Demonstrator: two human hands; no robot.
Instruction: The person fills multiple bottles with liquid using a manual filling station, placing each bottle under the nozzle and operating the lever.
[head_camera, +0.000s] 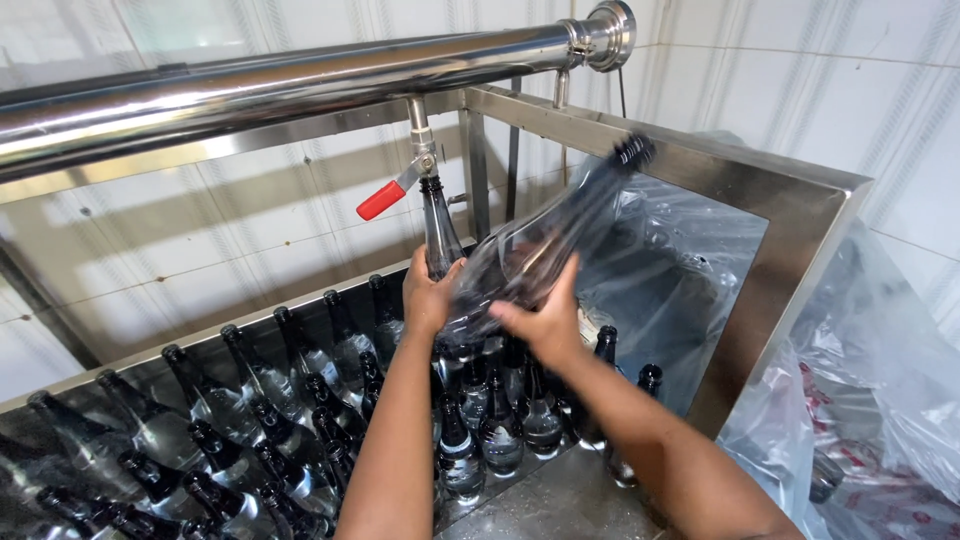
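fingers of the left hand (428, 296) wrap the upright bottle (439, 235) at frame centre, steadying its mouth under the filler nozzle (424, 150) w/ the red lever (381, 200). right hand (545, 322) grips a 2nd dark bottle (545, 235), tilted neck-up toward upper right & blurred, held clear of the standing bottles (300, 440) packed lower left in the steel tray (810, 210).
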